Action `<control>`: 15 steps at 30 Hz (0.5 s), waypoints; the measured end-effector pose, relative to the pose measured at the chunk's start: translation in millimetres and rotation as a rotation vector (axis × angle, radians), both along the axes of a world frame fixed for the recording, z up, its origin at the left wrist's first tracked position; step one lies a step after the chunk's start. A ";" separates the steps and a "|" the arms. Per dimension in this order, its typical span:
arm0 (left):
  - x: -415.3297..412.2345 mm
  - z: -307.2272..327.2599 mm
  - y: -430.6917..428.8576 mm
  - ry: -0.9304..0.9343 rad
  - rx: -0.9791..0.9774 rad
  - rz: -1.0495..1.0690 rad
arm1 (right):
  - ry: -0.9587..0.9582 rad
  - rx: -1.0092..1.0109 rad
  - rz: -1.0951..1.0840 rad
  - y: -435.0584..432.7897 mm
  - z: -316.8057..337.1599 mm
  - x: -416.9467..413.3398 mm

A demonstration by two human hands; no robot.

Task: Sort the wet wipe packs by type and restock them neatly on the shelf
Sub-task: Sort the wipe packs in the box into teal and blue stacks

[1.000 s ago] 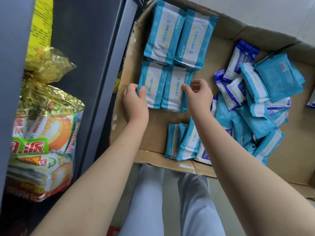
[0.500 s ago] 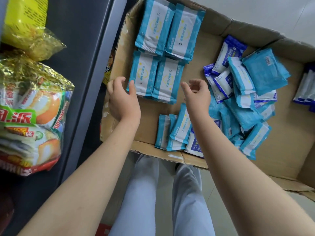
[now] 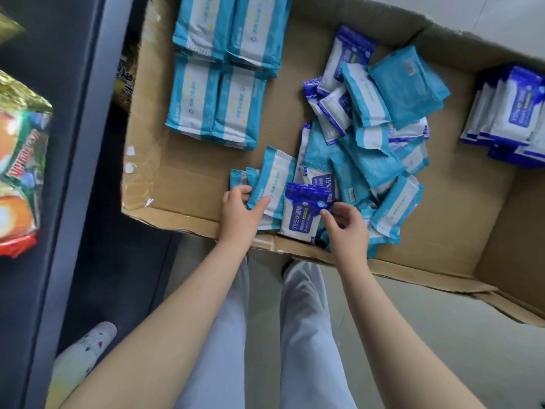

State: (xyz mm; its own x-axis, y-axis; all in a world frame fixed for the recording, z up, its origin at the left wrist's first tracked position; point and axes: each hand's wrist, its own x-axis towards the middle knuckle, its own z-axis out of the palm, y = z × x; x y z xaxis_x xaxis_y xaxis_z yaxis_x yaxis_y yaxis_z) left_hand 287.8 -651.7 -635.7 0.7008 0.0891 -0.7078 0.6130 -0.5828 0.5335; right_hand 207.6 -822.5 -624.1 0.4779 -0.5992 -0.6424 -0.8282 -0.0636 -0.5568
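Head view: at the box's (image 3: 177,184) near wall, the left hand's (image 3: 239,214) fingers grip a teal pack (image 3: 272,180), and the right hand (image 3: 346,228) pinches a dark-blue pack (image 3: 303,214). Lifting both may drag the touching loose pile (image 3: 368,160) and remix the types.

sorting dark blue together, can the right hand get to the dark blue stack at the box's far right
Probably yes: the right hand, gripping a 75% pack, has bare cardboard box floor between it and the dark blue stack, whose top lies uncovered.
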 end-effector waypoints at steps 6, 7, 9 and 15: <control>10.6 -4.9 -6.9 -0.050 0.142 -0.050 | -0.103 -0.269 -0.143 -27.4 4.9 -2.4; 11.8 -3.2 -8.4 -0.040 0.155 -0.044 | -0.097 -0.319 -0.184 -35.4 3.8 -3.2; 12.3 0.9 -12.0 -0.025 0.157 -0.030 | -0.010 -0.372 -0.266 -55.4 -2.8 -7.7; -3.7 13.8 -17.1 -0.083 0.164 0.051 | 0.186 -0.030 -0.337 -99.2 -20.2 -28.1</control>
